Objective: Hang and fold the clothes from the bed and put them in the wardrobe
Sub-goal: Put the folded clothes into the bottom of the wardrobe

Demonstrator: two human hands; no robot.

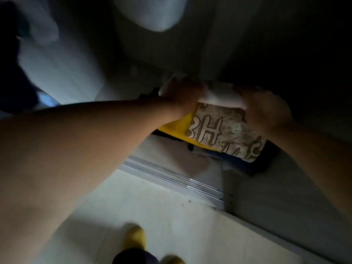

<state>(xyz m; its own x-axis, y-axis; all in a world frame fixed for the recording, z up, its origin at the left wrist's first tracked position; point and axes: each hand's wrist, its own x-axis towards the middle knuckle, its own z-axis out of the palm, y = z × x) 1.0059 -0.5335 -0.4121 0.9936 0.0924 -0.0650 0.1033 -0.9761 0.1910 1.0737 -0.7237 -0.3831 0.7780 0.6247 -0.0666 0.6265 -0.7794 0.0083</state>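
I'm watching both hands, left hand [182, 96] and right hand [266, 109], gripping a folded white garment [222, 96] atop the yellow shirt [219, 130] pile; pushing unevenly risks toppling that pile off the wardrobe shelf.

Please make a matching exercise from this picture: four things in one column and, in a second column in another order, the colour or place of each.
Things:
1. folded cloth held by both hands
2. garment with big letters
3. slipper
4. metal door track

Descriptions:
A. yellow, on the person's foot
B. white
C. on the floor, at the wardrobe's edge
D. yellow, under the white cloth

Pairs: 1-B, 2-D, 3-A, 4-C
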